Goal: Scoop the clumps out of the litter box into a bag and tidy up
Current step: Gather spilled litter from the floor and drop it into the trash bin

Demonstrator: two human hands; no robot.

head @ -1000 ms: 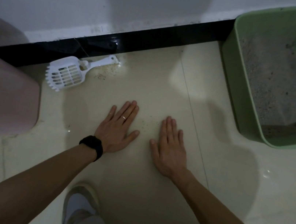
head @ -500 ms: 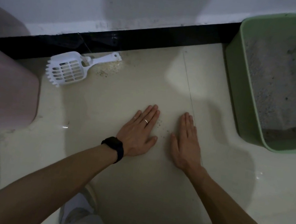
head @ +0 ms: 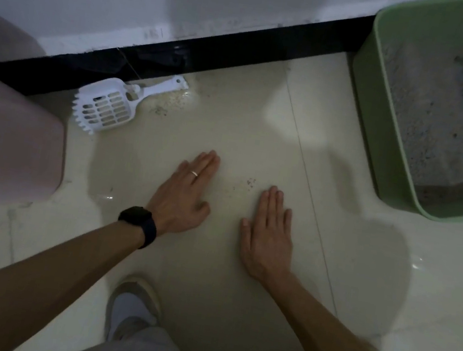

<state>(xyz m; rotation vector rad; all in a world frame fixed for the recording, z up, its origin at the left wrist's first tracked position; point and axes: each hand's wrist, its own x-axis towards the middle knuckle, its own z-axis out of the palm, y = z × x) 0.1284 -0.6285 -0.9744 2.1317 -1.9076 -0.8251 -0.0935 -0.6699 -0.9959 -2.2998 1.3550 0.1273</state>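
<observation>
Litter box [head: 374, 76] is sitting at upper right of the frame; I am pressing left hand [head: 183, 195] and right hand [head: 269, 235] flat on the floor [head: 245, 135], fingers straight, gripping nothing

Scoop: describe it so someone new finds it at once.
Follow the black baseboard leftward. The scoop lies on the floor beside it, next to the pink container. It alone is white, slotted, with a toothed front edge.
</observation>
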